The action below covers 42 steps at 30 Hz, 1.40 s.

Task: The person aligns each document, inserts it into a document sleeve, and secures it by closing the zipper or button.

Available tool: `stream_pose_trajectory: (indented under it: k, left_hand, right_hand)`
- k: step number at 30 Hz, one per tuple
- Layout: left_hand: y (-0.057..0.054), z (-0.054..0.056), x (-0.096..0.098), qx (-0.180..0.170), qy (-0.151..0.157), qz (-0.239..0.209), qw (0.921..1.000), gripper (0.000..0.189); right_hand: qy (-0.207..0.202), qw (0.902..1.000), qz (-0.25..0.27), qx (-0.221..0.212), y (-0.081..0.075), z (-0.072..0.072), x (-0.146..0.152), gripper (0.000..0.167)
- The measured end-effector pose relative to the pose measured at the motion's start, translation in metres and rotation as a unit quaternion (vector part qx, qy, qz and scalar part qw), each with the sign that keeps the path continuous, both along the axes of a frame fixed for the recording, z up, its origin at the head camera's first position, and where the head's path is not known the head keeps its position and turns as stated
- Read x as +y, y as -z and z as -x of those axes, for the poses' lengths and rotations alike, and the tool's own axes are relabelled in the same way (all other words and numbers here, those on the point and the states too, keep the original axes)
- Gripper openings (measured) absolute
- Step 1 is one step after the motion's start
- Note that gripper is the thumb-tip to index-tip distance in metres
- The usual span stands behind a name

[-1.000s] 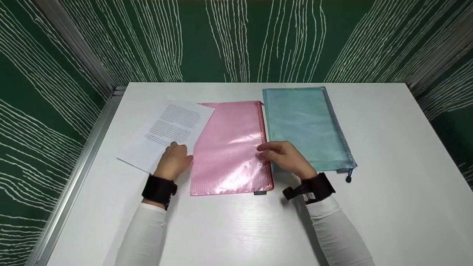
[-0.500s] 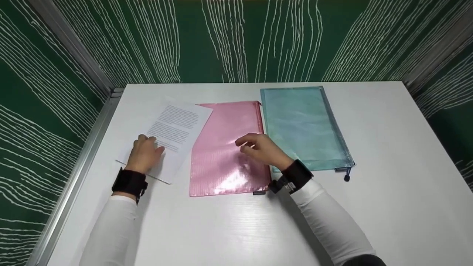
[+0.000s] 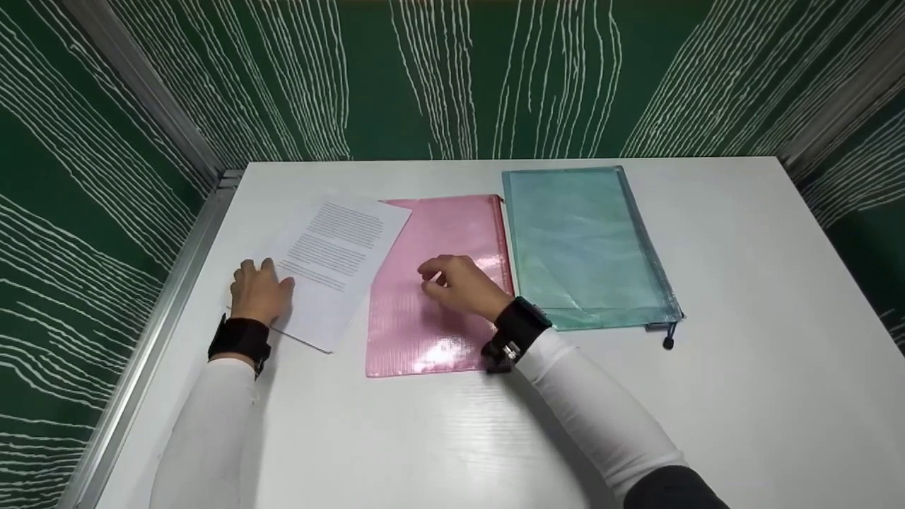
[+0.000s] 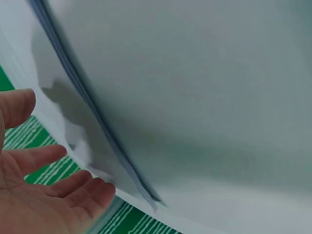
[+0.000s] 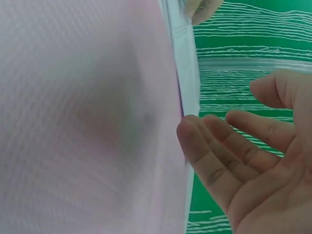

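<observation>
My left hand (image 3: 259, 293) is at the lower left edge of a stack of printed paper sheets (image 3: 332, 247), which lies slanted with its right corner over a pink zip pouch (image 3: 403, 336). In the left wrist view its fingers (image 4: 48, 158) are spread, with nothing between them, close to the stack's edge (image 4: 92, 100). Over the middle of the pink pouch hovers my right hand (image 3: 463, 286), its fingers loosely bent and holding nothing; the right wrist view shows the thumb (image 5: 273, 90) apart from the fingers. My right wrist and its strap hide the pouch's lower right corner.
A teal zip pouch (image 3: 580, 240) lies right of the pink one, its dark zipper pull (image 3: 668, 343) hanging past the lower corner. The white table (image 3: 438, 438) is bordered by green walls (image 3: 382, 106) with white lines and a metal rail (image 3: 152, 350).
My left hand has moved left across the paper stack to its lower left edge. My right hand has moved left from the pink pouch's zipper side to over its middle.
</observation>
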<state>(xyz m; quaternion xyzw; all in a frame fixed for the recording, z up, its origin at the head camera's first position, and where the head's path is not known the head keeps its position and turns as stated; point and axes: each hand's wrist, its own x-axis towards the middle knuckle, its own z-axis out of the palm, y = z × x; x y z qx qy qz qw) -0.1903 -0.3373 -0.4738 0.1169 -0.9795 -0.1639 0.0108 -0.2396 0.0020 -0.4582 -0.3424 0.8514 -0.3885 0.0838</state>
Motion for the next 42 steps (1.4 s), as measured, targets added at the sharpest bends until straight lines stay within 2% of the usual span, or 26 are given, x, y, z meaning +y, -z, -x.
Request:
stream_pose_trajectory:
  k: [6,11,17,21,24,28,35,39,42]
  left_hand:
    - [0.002,0.002,-0.002,-0.043,-0.027,0.017,0.9986,0.059]
    - [-0.001,0.006,-0.001,-0.044,-0.036,0.027,0.9980,0.060]
    - [-0.003,0.010,-0.005,-0.046,-0.043,0.018,0.9979,0.066]
    - [-0.006,0.011,-0.009,-0.032,-0.054,0.015,0.9979,0.065]
    - [-0.008,0.011,-0.011,-0.028,-0.063,0.004,0.9976,0.059]
    - [-0.010,0.012,-0.012,-0.052,-0.079,-0.018,0.9954,0.054]
    - [-0.012,0.015,-0.014,-0.092,-0.109,-0.042,0.9889,0.063]
    - [-0.012,0.016,-0.014,-0.091,-0.118,-0.057,0.9872,0.072]
    - [-0.014,0.016,-0.012,-0.073,-0.114,-0.069,0.9884,0.076]
  right_hand:
    - [0.013,0.9998,-0.008,-0.011,0.007,-0.001,-0.018,0.028]
    - [0.011,0.9996,-0.022,-0.012,0.012,-0.001,-0.028,0.028]
    - [0.011,0.9996,-0.025,-0.004,0.019,-0.001,-0.033,0.027]
    - [0.012,0.9997,-0.018,0.006,0.021,-0.001,-0.034,0.026]
    - [0.013,0.9997,-0.022,0.006,0.022,0.000,-0.034,0.026]
    - [0.013,0.9994,-0.031,0.005,0.021,0.000,-0.035,0.026]
    - [0.014,0.9989,-0.045,-0.001,0.019,0.001,-0.039,0.025]
    - [0.008,0.9990,-0.039,-0.022,0.019,0.000,-0.043,0.026]
    - [0.001,0.9988,-0.028,-0.039,0.020,-0.002,-0.048,0.027]
